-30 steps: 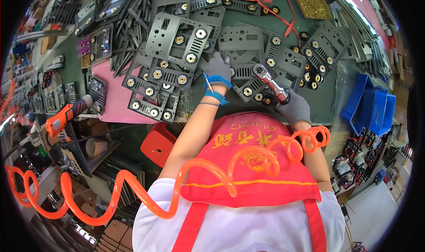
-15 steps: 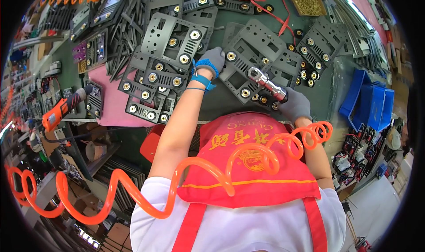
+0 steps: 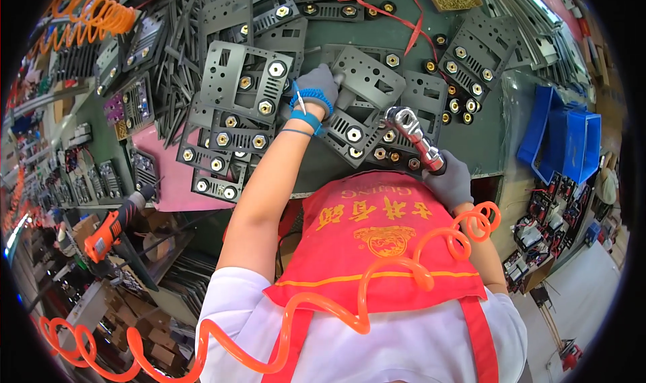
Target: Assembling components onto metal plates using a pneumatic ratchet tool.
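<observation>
Grey-black plates (image 3: 229,90), flat and punched with slots and round holes, overlap in a pile at your left. Next, your left hand (image 3: 319,81) sits part-curled, gloved, by a tilted plate (image 3: 363,73) mid-table; you can't tell whether its hidden fingertips grip. Best steady that edge clear of the tool. Your right hand (image 3: 449,180) wraps the shiny red-and-silver ratchet tool (image 3: 416,141); keep its head square. Farther right stand smooth blue plastic bins (image 3: 568,137).
</observation>
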Demonstrator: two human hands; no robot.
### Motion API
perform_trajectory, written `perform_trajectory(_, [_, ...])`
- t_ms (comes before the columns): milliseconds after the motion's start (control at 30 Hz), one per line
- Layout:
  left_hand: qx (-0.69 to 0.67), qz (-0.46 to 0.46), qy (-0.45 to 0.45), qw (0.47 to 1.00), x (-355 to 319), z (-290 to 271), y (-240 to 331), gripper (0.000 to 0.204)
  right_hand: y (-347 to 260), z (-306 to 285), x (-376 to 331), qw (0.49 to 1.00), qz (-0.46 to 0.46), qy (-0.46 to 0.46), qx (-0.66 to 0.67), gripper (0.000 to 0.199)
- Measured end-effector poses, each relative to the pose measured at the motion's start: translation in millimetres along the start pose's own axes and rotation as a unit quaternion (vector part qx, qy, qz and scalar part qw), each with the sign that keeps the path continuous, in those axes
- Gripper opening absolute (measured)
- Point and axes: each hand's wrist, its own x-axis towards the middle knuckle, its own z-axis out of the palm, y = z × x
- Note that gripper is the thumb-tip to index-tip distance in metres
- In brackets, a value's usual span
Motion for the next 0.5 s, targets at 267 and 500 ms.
perform_trajectory(267, [-0.436, -0.03, 0.082, 0.895, -29.1, -14.1, 2.8, 0.036, 13.8, 0.3, -5.0, 0.998, 0.026, 0.001, 0.057, 0.033])
perform_trajectory(500, [-0.571, -0.115, 0.146, 0.8, -42.6, 8.7, 14.4, 0.035, 34.7, 28.1, 13.3, 0.968, 0.096, -0.073, 0.222, 0.039])
